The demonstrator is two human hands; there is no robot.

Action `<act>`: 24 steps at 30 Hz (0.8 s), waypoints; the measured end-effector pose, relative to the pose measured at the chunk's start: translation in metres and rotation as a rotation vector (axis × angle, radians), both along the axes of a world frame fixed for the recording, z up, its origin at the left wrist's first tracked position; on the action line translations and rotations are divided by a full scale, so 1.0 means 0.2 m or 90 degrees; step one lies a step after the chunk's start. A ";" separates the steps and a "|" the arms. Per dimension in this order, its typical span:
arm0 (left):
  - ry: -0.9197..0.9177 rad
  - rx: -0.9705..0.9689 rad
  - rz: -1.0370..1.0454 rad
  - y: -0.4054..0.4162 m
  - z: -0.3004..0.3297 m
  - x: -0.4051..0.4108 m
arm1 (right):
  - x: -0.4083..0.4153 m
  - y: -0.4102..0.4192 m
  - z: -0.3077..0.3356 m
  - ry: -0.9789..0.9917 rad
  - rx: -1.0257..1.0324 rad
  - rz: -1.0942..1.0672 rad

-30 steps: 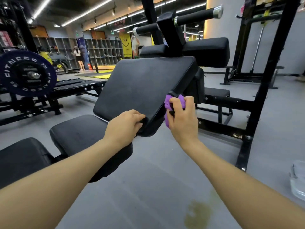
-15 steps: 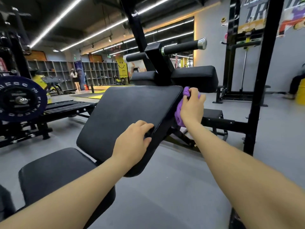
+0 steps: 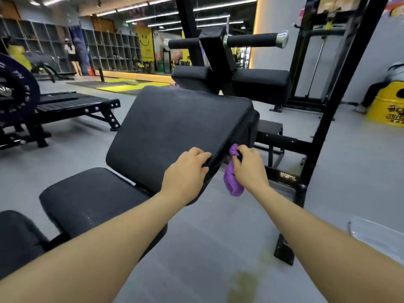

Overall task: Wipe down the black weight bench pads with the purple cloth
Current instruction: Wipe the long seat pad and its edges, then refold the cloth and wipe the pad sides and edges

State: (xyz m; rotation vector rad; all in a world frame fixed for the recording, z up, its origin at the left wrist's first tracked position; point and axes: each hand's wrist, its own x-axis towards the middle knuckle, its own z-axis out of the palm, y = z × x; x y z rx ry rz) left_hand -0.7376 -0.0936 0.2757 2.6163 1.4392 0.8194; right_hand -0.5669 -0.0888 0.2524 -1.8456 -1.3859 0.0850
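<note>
- Bench back pad [image 3: 175, 127], the large tilted black cushion, fills the middle of my view, with the flatter seat pad [image 3: 91, 200] below and to its left and a third black pad at the lower left corner.
- Change since half a second ago: my right hand and the cloth were up near the top right corner of the back pad; now they sit low on its right side edge, close to my left hand. A second ago they were also low on this edge, so I judge I am stroking up and down the pad's side.
- Meaning for the task: I judge the right edge is getting its wipe. I cannot tell from here whether the broad top face of the back pad, the seat pad and the lower pad are done.
- Left hand [image 3: 185, 173] stays clamped over the lower right corner of the back pad, fingers curled across the top face and thumb on the side edge, steadying it.
- Right hand [image 3: 248, 167] is bunched around the purple cloth [image 3: 232, 182], fingers curled and pinching it against the pad's side edge.
- Purple cloth sits just right of the pad's edge, its upper wad touching the edge and a loose tail hanging below my fingers.
</note>
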 end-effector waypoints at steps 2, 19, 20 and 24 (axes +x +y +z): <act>-0.006 -0.045 0.017 -0.03 0.04 -0.05 | -0.05 -0.06 0.05 -0.013 -0.053 -0.006; -0.246 -0.586 0.206 -0.91 0.65 -1.08 | -1.17 -0.97 0.79 0.141 -0.289 0.164; -0.266 -0.600 0.216 -0.97 0.75 -1.17 | -1.27 -1.02 0.88 0.157 -0.295 0.181; -0.385 -0.702 0.235 -1.15 1.07 -1.49 | -1.64 -1.17 1.20 0.237 -0.324 0.252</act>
